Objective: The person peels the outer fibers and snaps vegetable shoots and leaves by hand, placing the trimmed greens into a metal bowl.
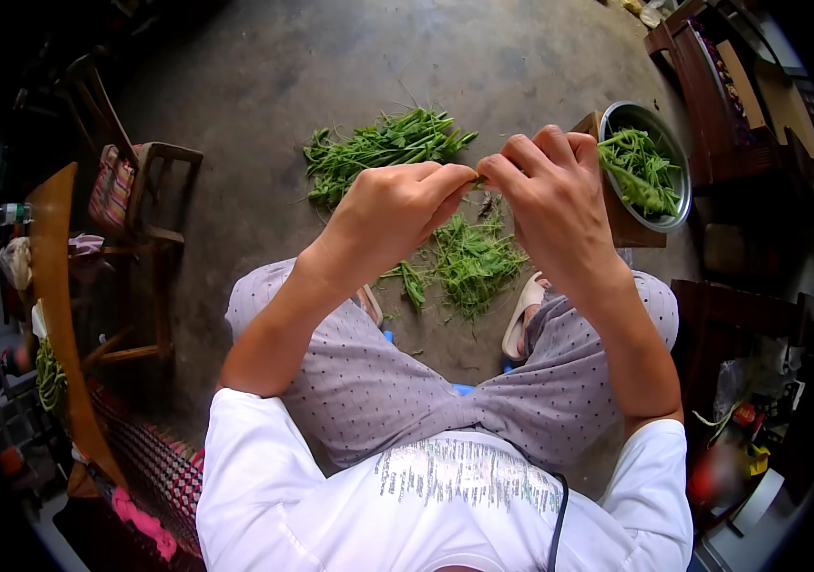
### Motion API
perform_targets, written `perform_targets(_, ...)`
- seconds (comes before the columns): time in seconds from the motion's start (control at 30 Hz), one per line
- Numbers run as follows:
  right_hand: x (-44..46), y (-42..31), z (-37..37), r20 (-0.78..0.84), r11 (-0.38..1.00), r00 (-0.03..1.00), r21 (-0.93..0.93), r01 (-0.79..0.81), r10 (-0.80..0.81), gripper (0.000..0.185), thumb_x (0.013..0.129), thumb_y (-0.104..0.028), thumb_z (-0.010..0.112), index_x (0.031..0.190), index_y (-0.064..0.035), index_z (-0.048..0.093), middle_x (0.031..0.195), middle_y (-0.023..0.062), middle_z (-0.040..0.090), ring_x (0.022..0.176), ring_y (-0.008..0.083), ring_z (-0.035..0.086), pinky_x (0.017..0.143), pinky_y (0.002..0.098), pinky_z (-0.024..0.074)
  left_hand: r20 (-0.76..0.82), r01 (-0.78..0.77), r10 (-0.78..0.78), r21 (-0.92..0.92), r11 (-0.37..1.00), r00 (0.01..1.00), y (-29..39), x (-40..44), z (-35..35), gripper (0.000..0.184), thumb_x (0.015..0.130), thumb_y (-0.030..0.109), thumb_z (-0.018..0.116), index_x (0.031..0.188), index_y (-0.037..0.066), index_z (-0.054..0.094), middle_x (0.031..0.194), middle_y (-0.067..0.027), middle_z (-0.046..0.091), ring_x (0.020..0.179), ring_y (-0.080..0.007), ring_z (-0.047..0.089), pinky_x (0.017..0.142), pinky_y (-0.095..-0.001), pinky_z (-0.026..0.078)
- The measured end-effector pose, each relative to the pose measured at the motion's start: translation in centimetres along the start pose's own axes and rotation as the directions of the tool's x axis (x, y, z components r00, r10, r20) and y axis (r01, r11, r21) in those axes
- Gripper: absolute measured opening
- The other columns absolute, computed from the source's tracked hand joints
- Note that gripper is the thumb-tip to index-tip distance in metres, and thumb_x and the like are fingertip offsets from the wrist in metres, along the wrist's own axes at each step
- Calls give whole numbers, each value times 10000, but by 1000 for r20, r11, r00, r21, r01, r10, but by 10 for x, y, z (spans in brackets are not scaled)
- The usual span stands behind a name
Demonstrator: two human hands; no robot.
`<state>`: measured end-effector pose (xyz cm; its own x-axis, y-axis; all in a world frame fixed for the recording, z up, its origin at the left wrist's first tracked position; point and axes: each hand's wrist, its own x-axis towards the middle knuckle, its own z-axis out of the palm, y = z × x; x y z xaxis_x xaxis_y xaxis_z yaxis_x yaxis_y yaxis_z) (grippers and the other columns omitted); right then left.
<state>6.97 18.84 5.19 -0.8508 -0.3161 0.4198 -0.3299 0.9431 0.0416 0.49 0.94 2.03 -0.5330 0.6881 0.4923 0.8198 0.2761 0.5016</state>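
My left hand [397, 212] and my right hand [555, 195] meet at the fingertips in the middle of the view, raised above the floor. Both are closed in a pinch on a small bit of green stem, mostly hidden by the fingers. Leafy green tips stick out to the right of my right hand. Beyond my left hand lies a pile of long green stems [383, 145] on the floor. A looser heap of green leaves and trimmings [474, 262] lies below my hands, between my feet. A metal bowl [683, 181] at the right holds cut greens [642, 172].
The bowl rests by a wooden stool [638, 227]. A wooden chair [140, 186] stands on the left, near a wooden table edge [54, 286]. Dark wooden furniture [707, 95] is at the upper right. My knees flank the trimmings on the concrete floor [264, 86].
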Motion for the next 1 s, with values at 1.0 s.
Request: perform_targets(1.0,0,5,-8,116,984,992,175,32,-53,86,805,-122,604,885,-93,618,875,16,542,920,196,503,894,380,326,-145,27,-21,39,999,989,8,-7,9,167,727,34,696,881,38,633,758,-84,655,620,-200,650,551,-285,518)
